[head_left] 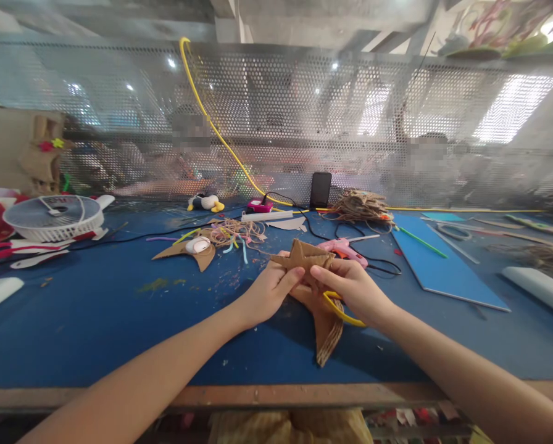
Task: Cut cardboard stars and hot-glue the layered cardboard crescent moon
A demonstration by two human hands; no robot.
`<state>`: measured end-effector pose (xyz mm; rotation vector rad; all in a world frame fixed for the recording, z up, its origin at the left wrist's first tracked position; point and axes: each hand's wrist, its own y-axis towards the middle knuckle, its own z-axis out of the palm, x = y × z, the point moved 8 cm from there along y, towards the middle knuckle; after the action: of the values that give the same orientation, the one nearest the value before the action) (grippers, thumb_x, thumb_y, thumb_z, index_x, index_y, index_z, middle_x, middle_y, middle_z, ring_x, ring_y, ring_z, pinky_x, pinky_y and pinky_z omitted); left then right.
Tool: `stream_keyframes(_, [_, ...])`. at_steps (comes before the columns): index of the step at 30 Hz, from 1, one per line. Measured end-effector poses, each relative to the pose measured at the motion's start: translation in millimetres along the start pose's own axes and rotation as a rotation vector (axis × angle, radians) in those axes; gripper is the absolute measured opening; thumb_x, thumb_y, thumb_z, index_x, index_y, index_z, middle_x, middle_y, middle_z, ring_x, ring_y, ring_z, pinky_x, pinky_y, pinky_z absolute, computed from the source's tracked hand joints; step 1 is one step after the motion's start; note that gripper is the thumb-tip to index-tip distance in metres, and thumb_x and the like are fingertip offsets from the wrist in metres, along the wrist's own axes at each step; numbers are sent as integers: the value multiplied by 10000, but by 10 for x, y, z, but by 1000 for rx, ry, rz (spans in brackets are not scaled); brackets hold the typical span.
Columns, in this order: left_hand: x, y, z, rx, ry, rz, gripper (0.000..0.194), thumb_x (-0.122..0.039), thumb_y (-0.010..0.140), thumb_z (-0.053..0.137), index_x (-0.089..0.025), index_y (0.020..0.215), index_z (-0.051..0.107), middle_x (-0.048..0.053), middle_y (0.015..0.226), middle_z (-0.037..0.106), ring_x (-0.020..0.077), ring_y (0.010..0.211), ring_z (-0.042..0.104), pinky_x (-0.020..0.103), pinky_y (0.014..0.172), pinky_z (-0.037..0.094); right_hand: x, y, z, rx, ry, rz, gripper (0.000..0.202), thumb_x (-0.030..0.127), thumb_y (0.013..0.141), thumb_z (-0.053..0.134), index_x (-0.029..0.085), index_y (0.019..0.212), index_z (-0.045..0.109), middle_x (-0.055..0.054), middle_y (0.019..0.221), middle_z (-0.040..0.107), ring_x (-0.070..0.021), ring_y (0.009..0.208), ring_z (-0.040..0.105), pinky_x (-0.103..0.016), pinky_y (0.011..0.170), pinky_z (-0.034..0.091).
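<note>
A brown cardboard star (299, 256) is pinched between my two hands above the middle of the table. My left hand (276, 285) grips its left side, thumb on the front. On the other side my right hand (350, 285) is closed too, thumb pressed near the star's lower right. Beneath the hands hangs or rests a curved, pointed piece of layered cardboard (326, 330); its upper part is hidden. A yellow loop (350, 319) shows by my right palm, and I cannot tell what it belongs to. Just behind the right hand lies a pink glue gun (344, 248).
Left of my hands lie a cardboard crescent (177, 250) and tangled twine (237, 233). A phone (320, 189) stands by the mesh partition (276, 111), near stacked cardboard pieces (362, 205). A blue board (443, 265) lies right, a white fan (54, 216) left.
</note>
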<state>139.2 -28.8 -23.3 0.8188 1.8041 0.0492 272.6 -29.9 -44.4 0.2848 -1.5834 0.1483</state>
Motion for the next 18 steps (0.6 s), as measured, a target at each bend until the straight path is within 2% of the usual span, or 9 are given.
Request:
stream_keyframes(3, [-46, -3, -16, -14, -2, 3, 532, -547, 975, 462, -214, 633, 695, 31, 553, 606, 230, 706, 620, 334, 807, 513, -19, 11, -72, -38, -44, -34, 455, 593, 769, 781, 161, 687, 664, 3, 652, 622, -111, 616, 517, -260, 603, 387])
stream_keyframes(6, [-83, -7, 16, 30, -1, 10, 484, -515, 985, 453, -211, 782, 770, 54, 680, 698, 248, 795, 657, 341, 843, 511, -78, 32, -82, -11, -27, -26, 443, 567, 792, 775, 157, 665, 665, -2, 654, 623, -115, 631, 520, -269, 629, 390])
stream_keyframes(11, [-58, 0, 45, 79, 29, 12, 452, -464, 1007, 416, -211, 939, 784, 70, 812, 740, 274, 964, 667, 354, 908, 495, -97, 40, -77, -19, 26, 12, 438, 551, 751, 816, 149, 646, 677, 0, 616, 619, -101, 595, 515, -258, 601, 371])
stream_keyframes(14, [-50, 8, 48, 79, 37, 32, 418, -442, 1003, 430, -205, 917, 763, 73, 862, 728, 276, 1030, 642, 363, 954, 475, -81, 23, -74, -45, 69, 31, 413, 550, 727, 833, 154, 707, 716, -1, 635, 632, -102, 591, 521, -253, 580, 371])
stream_keyframes(18, [7, 6, 39, 40, 33, -4, 425, -450, 992, 443, -192, 754, 682, 51, 803, 646, 230, 906, 610, 371, 943, 473, -74, 3, -75, -59, 74, 35, 401, 553, 718, 840, 164, 763, 755, -14, 656, 655, -127, 607, 556, -275, 603, 424])
